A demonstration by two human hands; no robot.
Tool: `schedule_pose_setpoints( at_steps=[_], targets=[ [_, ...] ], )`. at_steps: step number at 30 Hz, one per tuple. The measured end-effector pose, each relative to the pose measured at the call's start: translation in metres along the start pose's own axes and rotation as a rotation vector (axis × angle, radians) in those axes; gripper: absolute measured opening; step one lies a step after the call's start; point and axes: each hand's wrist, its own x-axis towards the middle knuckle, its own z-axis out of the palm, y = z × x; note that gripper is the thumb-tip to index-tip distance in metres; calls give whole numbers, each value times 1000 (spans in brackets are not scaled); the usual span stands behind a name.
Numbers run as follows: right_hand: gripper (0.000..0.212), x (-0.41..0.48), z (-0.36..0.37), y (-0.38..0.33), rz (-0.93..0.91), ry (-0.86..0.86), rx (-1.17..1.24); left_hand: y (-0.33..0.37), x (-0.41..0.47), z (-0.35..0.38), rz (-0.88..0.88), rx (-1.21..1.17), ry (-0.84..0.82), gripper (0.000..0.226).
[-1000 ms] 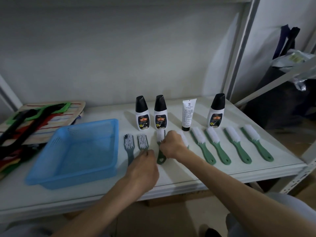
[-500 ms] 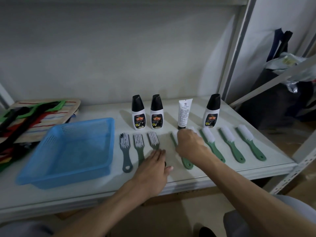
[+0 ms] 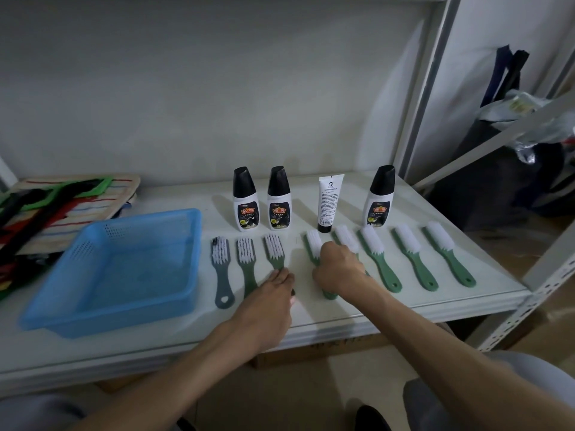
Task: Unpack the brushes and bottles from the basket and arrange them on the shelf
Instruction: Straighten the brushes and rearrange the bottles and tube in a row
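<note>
Eight brushes lie in a row along the front of the white shelf, bristles pointing to the back wall and handles toward us. From our left we see a grey brush, then two short green brushes, then five longer green brushes with white bristles. The last three of these lie free and evenly apart.

Our right hand rests curled over the handles of the fourth and fifth brushes; we cannot tell whether the fingers grip either one. Our left hand lies palm down, fingers together and loosely extended, covering the handle ends of the second and third brushes. It pinches nothing that we can see.

Behind the brushes stand three white bottles with black caps, all upright. A white tube stands on its black cap between the second and third bottle.

To the left of the brushes sits the blue plastic basket, with nothing visible inside it. Behind the basket, at the far left of the shelf, lies a striped bag with green and black straps. To the right, past the shelf's upright post, dark bags sit against the wall.
</note>
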Motion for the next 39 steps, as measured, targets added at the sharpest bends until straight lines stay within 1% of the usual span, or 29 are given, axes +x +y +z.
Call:
schedule_pose_setpoints(
  at_steps=[7, 11, 14, 15, 17, 18, 21, 24, 27, 31, 35, 39],
  targets=[
    [28, 3, 8, -7, -15, 75, 31, -2, 0, 1, -4, -36, -9, 56],
    [27, 3, 10, -8, -28, 69, 14, 1, -3, -3, 5, -11, 12, 55],
    [36, 0, 11, -11, -17, 87, -18, 0, -3, -5, 7, 3, 32, 55],
    [41, -1, 12, -14, -19, 107, -42, -1, -3, -5, -13, -8, 52, 56],
    [50, -6, 15, -22, -54, 153, -74, -4, -5, -7, -121, -64, 80, 59],
    [50, -9, 16, -27, -89, 161, -70, -6, -7, -8, -188, -74, 84, 60],
    [40, -18, 27, -43, -182, 115, -23, -18, -13, -12, -385, -9, 54, 63],
    [44, -23, 41, -51, -201, 65, -44, -28, -17, -12, -481, 17, -43, 66],
    [49, -22, 47, -54, -181, 59, -74, -35, -18, -7, -515, 80, -123, 70],
    [48, -16, 46, -54, -173, 56, -72, -45, -18, 0, -515, 151, -145, 71],
    [46, -14, 46, -52, -152, 58, -63, -48, -17, -4, -554, 129, -127, 67],
    [45, -14, 47, -49, -158, 74, -72, -47, -19, -3, -541, 165, -117, 69]
  ],
)
